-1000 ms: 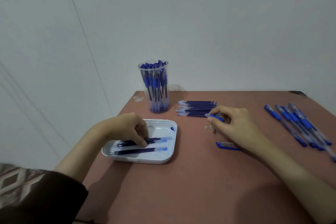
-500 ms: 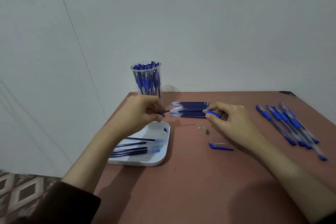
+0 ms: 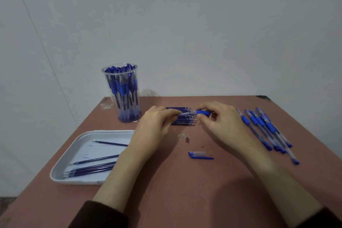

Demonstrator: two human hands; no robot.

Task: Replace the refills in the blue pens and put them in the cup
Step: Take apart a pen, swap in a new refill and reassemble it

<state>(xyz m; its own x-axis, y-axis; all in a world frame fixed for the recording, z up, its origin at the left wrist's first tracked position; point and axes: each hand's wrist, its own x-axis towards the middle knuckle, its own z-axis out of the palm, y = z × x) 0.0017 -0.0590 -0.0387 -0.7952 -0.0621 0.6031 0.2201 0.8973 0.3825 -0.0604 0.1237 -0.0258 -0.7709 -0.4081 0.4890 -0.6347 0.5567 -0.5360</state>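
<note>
My right hand (image 3: 220, 124) pinches a pen barrel with a blue grip (image 3: 202, 112) above the pile of new refills (image 3: 185, 120). Just left of it, my left hand (image 3: 155, 127) pinches a refill (image 3: 184, 114) whose end points into the barrel's open end. A clear cup (image 3: 123, 94) full of blue pens stands at the back left. Several blue pens (image 3: 264, 127) lie in a row on the right. A blue pen cap (image 3: 199, 155) and a small tip piece (image 3: 187, 139) lie on the table in front of my hands.
A white tray (image 3: 61, 168) with several used refills sits at the front left, partly under my left forearm. The brown table (image 3: 185, 190) meets a pale wall at the back, and its left edge drops to the floor.
My left hand left the tray, moved up to the refill pile and now holds a refill against the barrel in my right hand. The view has shifted a little.
</note>
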